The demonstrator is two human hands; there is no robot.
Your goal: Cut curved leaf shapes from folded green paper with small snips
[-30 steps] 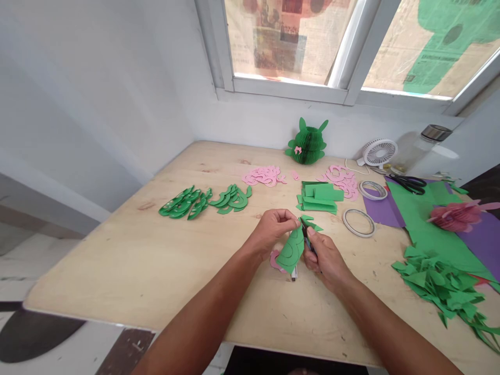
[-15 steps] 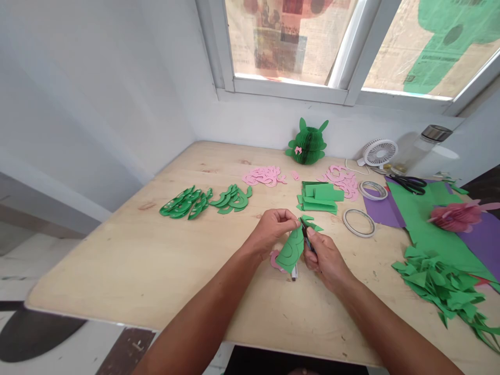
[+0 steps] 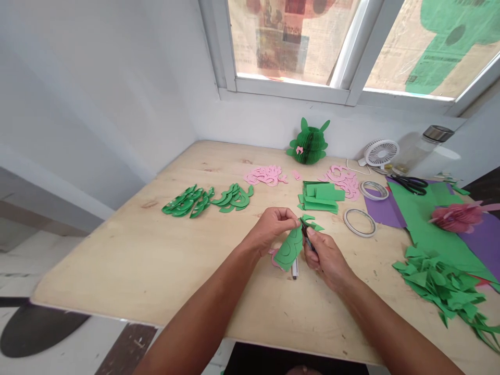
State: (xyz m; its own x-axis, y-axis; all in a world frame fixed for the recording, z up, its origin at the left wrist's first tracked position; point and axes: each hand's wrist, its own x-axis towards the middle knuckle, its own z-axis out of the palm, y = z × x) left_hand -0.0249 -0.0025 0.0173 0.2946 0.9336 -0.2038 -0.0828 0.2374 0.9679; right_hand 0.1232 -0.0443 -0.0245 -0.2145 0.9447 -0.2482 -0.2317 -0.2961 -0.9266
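Between the thumb and fingers of my left hand (image 3: 276,227) is a piece of green paper (image 3: 288,252) with curved outlines drawn on it. My right hand (image 3: 325,257) is closed round dark-handled scissors (image 3: 305,229), whose blades meet the paper's upper right edge. Part of the scissors is hidden by my fingers. Under the green paper, a pink paper shape (image 3: 274,259) and a white pen (image 3: 295,269) lie on the table, both partly covered. Small green offcuts (image 3: 313,224) lie just beyond the blades.
Folded green paper (image 3: 322,197) and two tape rolls (image 3: 360,222) lie beyond my right hand. Green cut shapes (image 3: 235,198) are at left, pink cutouts (image 3: 265,175) behind. A green paper figure (image 3: 310,146), small fan (image 3: 380,152) and bottle (image 3: 425,148) stand along the wall. Green scraps (image 3: 441,284) heap at right.
The green paper has swung slightly to the left at its lower end, showing more of the pen. Both hands keep their grip in nearly the same place. The whole view has shifted slightly.
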